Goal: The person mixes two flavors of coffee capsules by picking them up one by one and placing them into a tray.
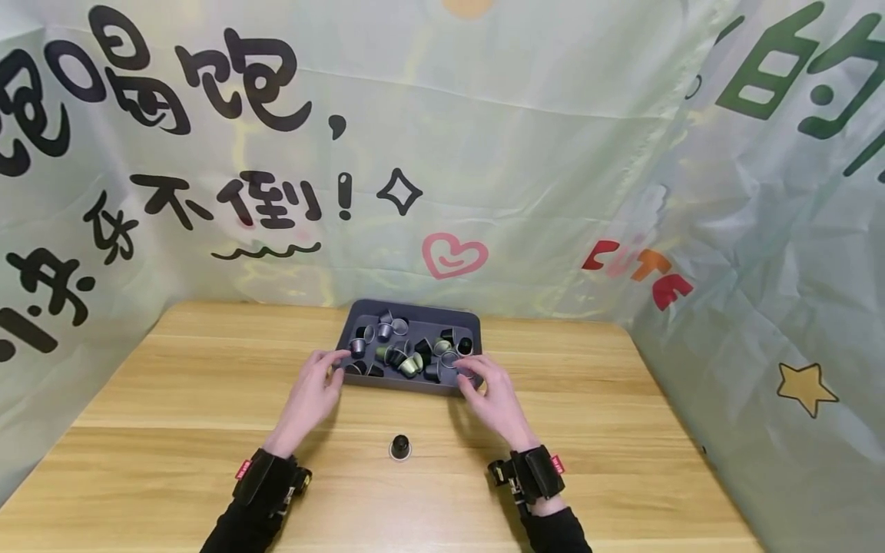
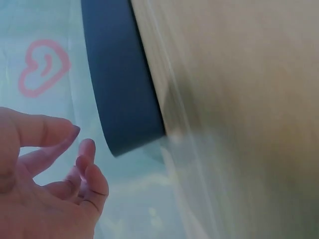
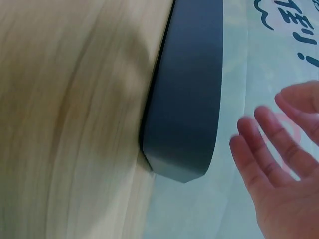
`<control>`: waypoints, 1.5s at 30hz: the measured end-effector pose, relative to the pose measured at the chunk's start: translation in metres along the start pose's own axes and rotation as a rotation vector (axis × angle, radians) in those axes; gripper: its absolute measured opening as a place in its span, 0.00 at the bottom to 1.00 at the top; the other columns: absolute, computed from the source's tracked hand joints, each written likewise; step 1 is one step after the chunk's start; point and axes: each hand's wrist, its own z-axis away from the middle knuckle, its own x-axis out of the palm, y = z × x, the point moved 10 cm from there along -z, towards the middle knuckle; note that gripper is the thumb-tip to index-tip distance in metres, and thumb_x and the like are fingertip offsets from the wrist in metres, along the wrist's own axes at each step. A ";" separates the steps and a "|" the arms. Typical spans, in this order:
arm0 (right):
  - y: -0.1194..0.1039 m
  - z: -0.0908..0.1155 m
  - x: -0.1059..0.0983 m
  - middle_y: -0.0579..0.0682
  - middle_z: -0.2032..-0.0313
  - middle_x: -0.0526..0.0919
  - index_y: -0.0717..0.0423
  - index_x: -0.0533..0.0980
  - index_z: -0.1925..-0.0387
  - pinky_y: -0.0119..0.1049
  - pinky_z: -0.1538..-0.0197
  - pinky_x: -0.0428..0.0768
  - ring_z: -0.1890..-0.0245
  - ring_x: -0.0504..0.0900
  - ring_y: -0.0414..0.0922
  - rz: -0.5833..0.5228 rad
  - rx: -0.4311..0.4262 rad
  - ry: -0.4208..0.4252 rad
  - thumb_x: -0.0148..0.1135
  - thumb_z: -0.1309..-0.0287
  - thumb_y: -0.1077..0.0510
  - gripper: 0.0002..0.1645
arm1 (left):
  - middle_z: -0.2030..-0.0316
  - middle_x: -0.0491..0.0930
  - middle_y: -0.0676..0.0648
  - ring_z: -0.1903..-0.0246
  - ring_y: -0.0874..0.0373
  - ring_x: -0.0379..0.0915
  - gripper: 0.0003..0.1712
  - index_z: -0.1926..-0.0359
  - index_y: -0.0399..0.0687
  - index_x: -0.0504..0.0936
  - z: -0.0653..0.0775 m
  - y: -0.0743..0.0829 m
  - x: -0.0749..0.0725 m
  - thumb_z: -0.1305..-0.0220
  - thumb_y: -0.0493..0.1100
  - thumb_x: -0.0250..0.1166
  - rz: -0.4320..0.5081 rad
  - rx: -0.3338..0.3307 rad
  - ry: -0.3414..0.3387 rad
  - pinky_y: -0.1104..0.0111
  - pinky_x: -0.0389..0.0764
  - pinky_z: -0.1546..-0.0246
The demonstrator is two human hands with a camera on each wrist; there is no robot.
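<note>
A dark grey rectangular tray (image 1: pixel 401 383) lies toward the back of the wooden table, holding several coffee capsules in black, silver and green, among them a light green capsule (image 1: pixel 411 365). My left hand (image 1: pixel 313 390) is by the tray's front left corner, its fingers loosely bent and holding nothing. At the front right corner is my right hand (image 1: pixel 499 398), fingers spread and empty. Both wrist views show a gap between the hand and the tray's outer wall (image 2: pixel 122 79). Nearer me, a single black capsule (image 1: pixel 400 445) stands on the table between my forearms.
Behind the table (image 1: pixel 207 399) hangs a pale printed cloth (image 1: pixel 539 153) with black lettering and a pink heart. More of this cloth hangs along the right side, bearing a yellow star (image 1: pixel 807 389). Black camera straps (image 1: pixel 535 470) circle both wrists.
</note>
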 end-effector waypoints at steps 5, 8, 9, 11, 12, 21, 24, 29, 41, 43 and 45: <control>-0.014 0.002 0.016 0.51 0.65 0.85 0.63 0.83 0.56 0.27 0.66 0.82 0.70 0.78 0.35 -0.032 -0.026 -0.123 0.65 0.41 0.68 0.10 | 0.46 0.77 0.32 0.57 0.47 0.73 0.23 0.37 0.38 0.76 0.003 -0.006 -0.008 0.32 0.32 0.56 0.011 -0.031 -0.009 0.63 0.76 0.60; -0.023 0.004 0.026 0.48 0.67 0.84 0.62 0.83 0.57 0.26 0.68 0.80 0.71 0.75 0.32 -0.047 -0.056 -0.200 0.65 0.39 0.66 0.09 | 0.44 0.76 0.32 0.52 0.43 0.74 0.23 0.35 0.39 0.74 0.005 -0.008 -0.012 0.31 0.33 0.56 0.020 -0.047 -0.019 0.55 0.79 0.54; -0.025 0.005 0.028 0.48 0.67 0.84 0.61 0.84 0.57 0.27 0.69 0.79 0.71 0.74 0.31 -0.048 -0.064 -0.216 0.65 0.39 0.65 0.08 | 0.44 0.75 0.31 0.50 0.42 0.74 0.24 0.35 0.38 0.74 0.005 -0.008 -0.012 0.31 0.33 0.55 0.023 -0.048 -0.023 0.51 0.79 0.51; -0.028 0.006 0.031 0.47 0.67 0.85 0.60 0.84 0.58 0.29 0.70 0.79 0.71 0.74 0.31 -0.051 -0.071 -0.238 0.65 0.38 0.65 0.08 | 0.43 0.75 0.31 0.47 0.40 0.73 0.24 0.34 0.38 0.73 0.006 -0.008 -0.013 0.30 0.33 0.55 0.028 -0.051 -0.031 0.46 0.79 0.48; -0.029 0.006 0.032 0.46 0.67 0.85 0.59 0.84 0.58 0.29 0.69 0.80 0.71 0.74 0.31 -0.053 -0.071 -0.247 0.65 0.38 0.64 0.07 | 0.42 0.74 0.31 0.46 0.39 0.73 0.24 0.34 0.38 0.72 0.006 -0.009 -0.014 0.30 0.33 0.55 0.030 -0.053 -0.033 0.45 0.79 0.47; -0.031 0.013 0.053 0.47 0.64 0.86 0.60 0.84 0.56 0.28 0.62 0.84 0.66 0.80 0.36 -0.075 -0.023 -0.463 0.64 0.36 0.59 0.10 | 0.39 0.71 0.31 0.43 0.37 0.71 0.26 0.32 0.39 0.71 0.006 -0.012 -0.014 0.30 0.37 0.56 0.037 -0.071 -0.047 0.41 0.76 0.43; -0.035 0.018 0.062 0.46 0.63 0.86 0.58 0.84 0.55 0.26 0.60 0.83 0.66 0.80 0.35 -0.069 -0.016 -0.535 0.65 0.36 0.57 0.11 | 0.39 0.72 0.31 0.42 0.36 0.71 0.27 0.32 0.40 0.70 0.007 -0.012 -0.015 0.30 0.38 0.57 0.041 -0.075 -0.051 0.40 0.75 0.43; -0.044 0.027 0.079 0.48 0.59 0.87 0.56 0.83 0.52 0.23 0.60 0.82 0.66 0.79 0.32 -0.064 -0.026 -0.649 0.67 0.36 0.54 0.14 | 0.39 0.72 0.31 0.43 0.37 0.70 0.27 0.32 0.40 0.70 0.007 -0.011 -0.015 0.30 0.38 0.57 0.040 -0.077 -0.052 0.40 0.75 0.43; -0.058 0.037 0.103 0.43 0.53 0.85 0.48 0.83 0.49 0.18 0.59 0.76 0.64 0.78 0.32 0.078 -0.121 -0.722 0.70 0.41 0.50 0.18 | 0.40 0.74 0.32 0.44 0.38 0.70 0.27 0.32 0.41 0.70 0.008 -0.010 -0.015 0.31 0.37 0.58 0.027 -0.082 -0.063 0.41 0.75 0.44; -0.058 0.038 0.105 0.43 0.53 0.85 0.48 0.83 0.50 0.18 0.59 0.75 0.64 0.78 0.32 0.085 -0.130 -0.726 0.70 0.41 0.51 0.17 | 0.40 0.74 0.32 0.43 0.38 0.70 0.27 0.32 0.41 0.70 0.008 -0.009 -0.015 0.31 0.37 0.58 0.026 -0.080 -0.062 0.41 0.75 0.43; -0.059 0.039 0.107 0.43 0.53 0.84 0.48 0.83 0.50 0.18 0.58 0.76 0.63 0.78 0.33 0.087 -0.138 -0.730 0.70 0.41 0.52 0.17 | 0.41 0.74 0.32 0.43 0.38 0.70 0.27 0.32 0.41 0.71 0.008 -0.009 -0.014 0.31 0.37 0.58 0.027 -0.080 -0.060 0.41 0.74 0.43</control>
